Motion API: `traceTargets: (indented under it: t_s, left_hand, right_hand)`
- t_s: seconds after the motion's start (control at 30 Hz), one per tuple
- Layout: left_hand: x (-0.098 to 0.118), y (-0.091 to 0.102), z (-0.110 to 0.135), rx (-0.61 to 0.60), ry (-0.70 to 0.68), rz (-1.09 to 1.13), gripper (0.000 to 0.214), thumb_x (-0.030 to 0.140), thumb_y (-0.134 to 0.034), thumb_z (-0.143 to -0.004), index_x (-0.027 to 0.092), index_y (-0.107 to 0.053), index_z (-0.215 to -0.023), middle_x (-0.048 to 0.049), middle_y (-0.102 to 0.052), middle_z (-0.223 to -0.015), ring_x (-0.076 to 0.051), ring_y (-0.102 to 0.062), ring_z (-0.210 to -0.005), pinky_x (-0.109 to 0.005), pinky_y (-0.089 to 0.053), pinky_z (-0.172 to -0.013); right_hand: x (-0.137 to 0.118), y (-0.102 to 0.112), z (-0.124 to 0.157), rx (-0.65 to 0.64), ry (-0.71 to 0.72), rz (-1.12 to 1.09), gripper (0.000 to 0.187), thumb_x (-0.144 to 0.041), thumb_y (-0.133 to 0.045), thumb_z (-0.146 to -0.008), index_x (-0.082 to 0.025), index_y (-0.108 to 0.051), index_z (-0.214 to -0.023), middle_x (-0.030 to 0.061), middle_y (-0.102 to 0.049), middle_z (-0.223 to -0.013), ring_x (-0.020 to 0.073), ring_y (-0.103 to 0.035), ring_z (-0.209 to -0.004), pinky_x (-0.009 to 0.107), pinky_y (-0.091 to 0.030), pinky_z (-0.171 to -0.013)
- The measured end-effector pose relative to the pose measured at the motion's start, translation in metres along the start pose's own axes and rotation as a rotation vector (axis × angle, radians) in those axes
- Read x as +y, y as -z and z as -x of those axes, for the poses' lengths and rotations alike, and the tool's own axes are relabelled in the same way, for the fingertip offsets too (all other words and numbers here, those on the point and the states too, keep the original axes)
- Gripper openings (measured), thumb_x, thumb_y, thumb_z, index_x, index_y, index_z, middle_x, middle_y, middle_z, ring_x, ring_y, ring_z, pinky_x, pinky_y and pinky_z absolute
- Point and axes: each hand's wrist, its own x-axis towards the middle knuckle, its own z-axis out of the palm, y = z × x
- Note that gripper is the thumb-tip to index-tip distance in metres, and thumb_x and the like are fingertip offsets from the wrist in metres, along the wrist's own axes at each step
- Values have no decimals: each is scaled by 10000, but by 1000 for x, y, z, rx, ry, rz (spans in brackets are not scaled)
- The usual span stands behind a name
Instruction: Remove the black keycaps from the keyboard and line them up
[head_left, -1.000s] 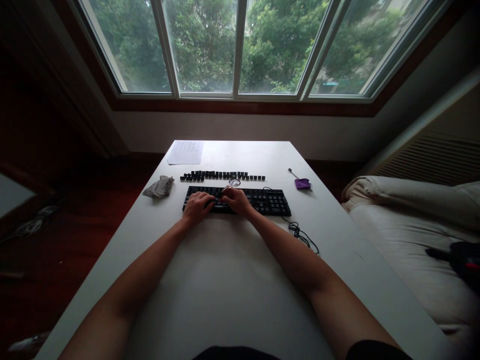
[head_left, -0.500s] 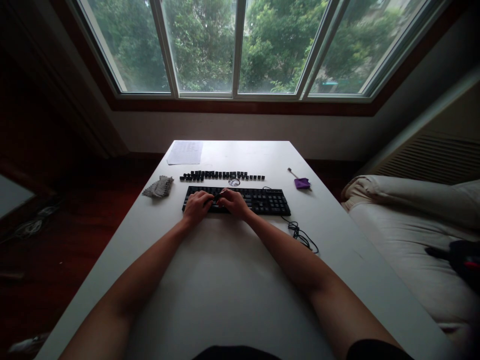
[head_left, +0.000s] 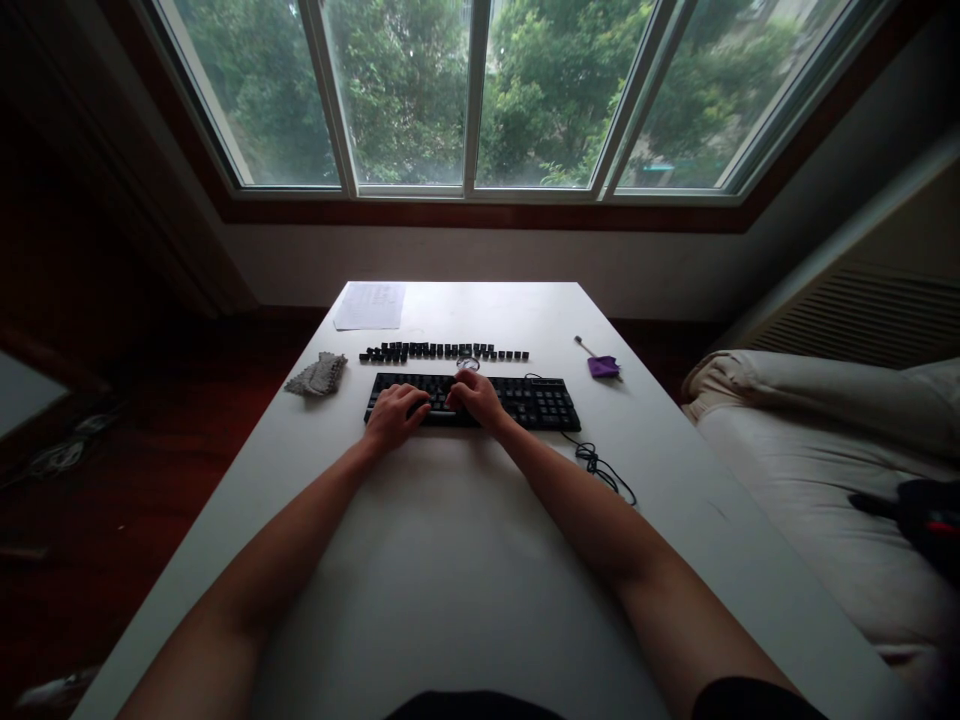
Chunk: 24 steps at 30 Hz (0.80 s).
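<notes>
Head view: left grip [head_left: 395,414] spread, right grip [head_left: 477,396] unclear, both at keyboard [head_left: 544,402], broad tabletop [head_left: 450,560] before its near edge.

This looks like a room in a home. Beyond the white table [head_left: 420,560], a wide window [head_left: 409,100] with a reddish-brown surround [head_left: 495,214] gives onto leafy trees [head_left: 555,90]. Right of the table is cream padded furniture [head_left: 780,490], a sofa or perhaps a bed; left of the table lies dark red, wood-like flooring [head_left: 142,500].

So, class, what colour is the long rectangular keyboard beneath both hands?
The keyboard is black, seen best in the head view.
</notes>
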Motion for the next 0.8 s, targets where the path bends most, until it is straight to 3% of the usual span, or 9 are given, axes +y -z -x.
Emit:
traceTargets:
  t_s: [0.27,0.8]
  left_hand:
    - [-8,-2,0,11,-44,-14,214,311,-572,-960,256,-693,-1128,-60,-696,-1090,-252,-602,-1034,-429,-469,-949]
    - [-15,-2,0,31,-20,-27,233,265,-625,-891,255,-685,-1116,-51,-706,-1051,-269,-585,-1039,-446,-475,-956]
  right_hand:
    - [-3,10,-4,137,-13,-50,152,-327,-582,-737,-217,-525,-825,-22,-661,-582,137,-589,-475,235,-475,-483]
    - [-2,9,-2,149,-28,-78,195,-339,-602,-724,-221,-521,-857,-30,-657,-586,133,-588,-489,233,-482,-503]
